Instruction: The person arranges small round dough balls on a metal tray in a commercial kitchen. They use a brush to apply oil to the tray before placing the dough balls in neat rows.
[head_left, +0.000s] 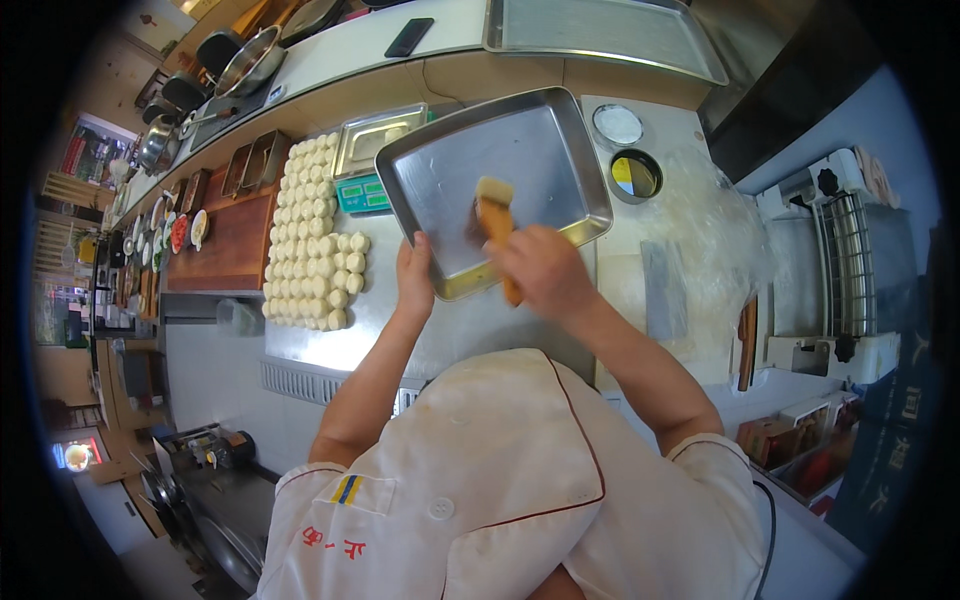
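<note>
A rectangular metal baking tray (442, 180) is tilted up before me over the metal worktop. My left hand (416, 274) grips its near left corner, thumb over the rim. In my right hand (546, 266) is a pastry brush (495, 210) with a wooden handle and pale bristles. The brush is over the tray's inside, blurred as if moving; I cannot tell whether the bristles touch the metal. Left of the tray stand many small pale dough pieces (307, 240) in close rows.
Behind the tray sits a green digital scale (362, 194) bearing a metal pan (379, 142). To the right are a round tin of oil (635, 176), a bowl of white powder (618, 124), plastic sheeting (705, 225) and a dough roller machine (847, 262). A phone (409, 37) lies on the back ledge.
</note>
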